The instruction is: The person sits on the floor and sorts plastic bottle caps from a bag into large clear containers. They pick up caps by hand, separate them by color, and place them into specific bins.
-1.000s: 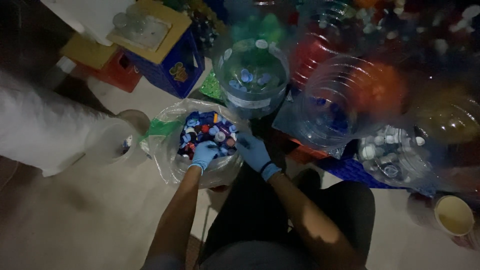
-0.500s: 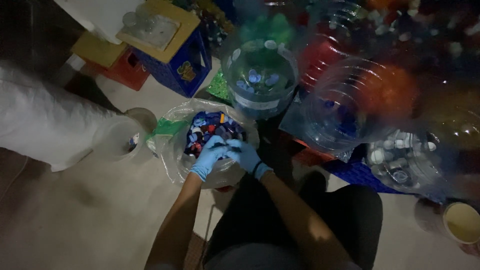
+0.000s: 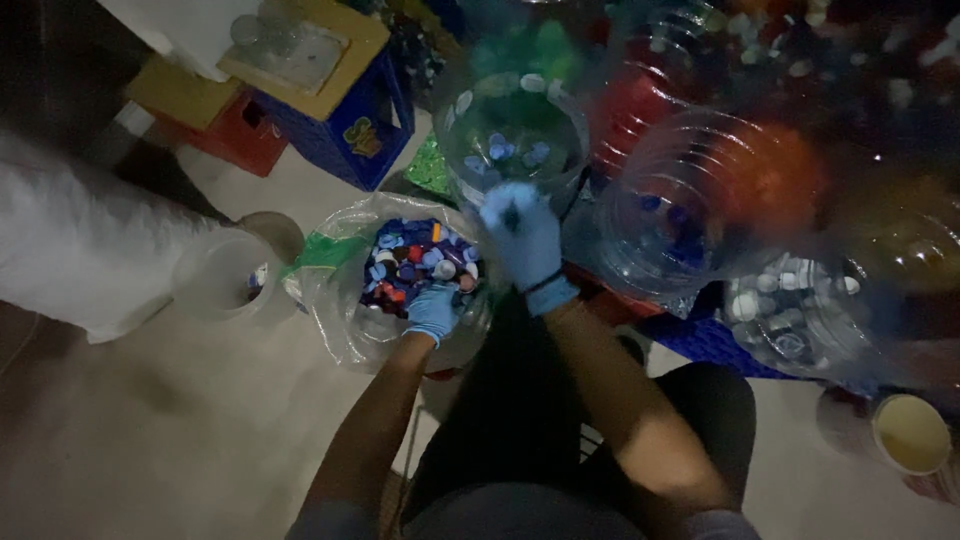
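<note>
Blue nitrile covers both my hands, and my bare forearms run up from six o'clock toward the middle of the head view. My left hand [image 3: 432, 310] is bent at the wrist with its fingers curled down into the bottle caps [image 3: 420, 262], a loose heap of small round plastic lids in blue, red, white and orange; whether it grips any I cannot tell. They fill a clear crinkled plastic bag [image 3: 345, 330], its mouth rolled open, just at ten o'clock from my knees. My right hand [image 3: 522, 235] is raised and blurred, back toward me, fingers loosely bunched at the rim of a clear ribbed plastic jar [image 3: 470, 165] at twelve o'clock, which holds a few pale blue caps; something dark shows at the fingers, but what it is I cannot tell. At three o'clock from it stands another clear round container [image 3: 690, 215], smooth and glossy. At nine o'clock sits a translucent white cup [image 3: 215, 280], and at eleven o'clock a blue crate [image 3: 355, 135].
</note>
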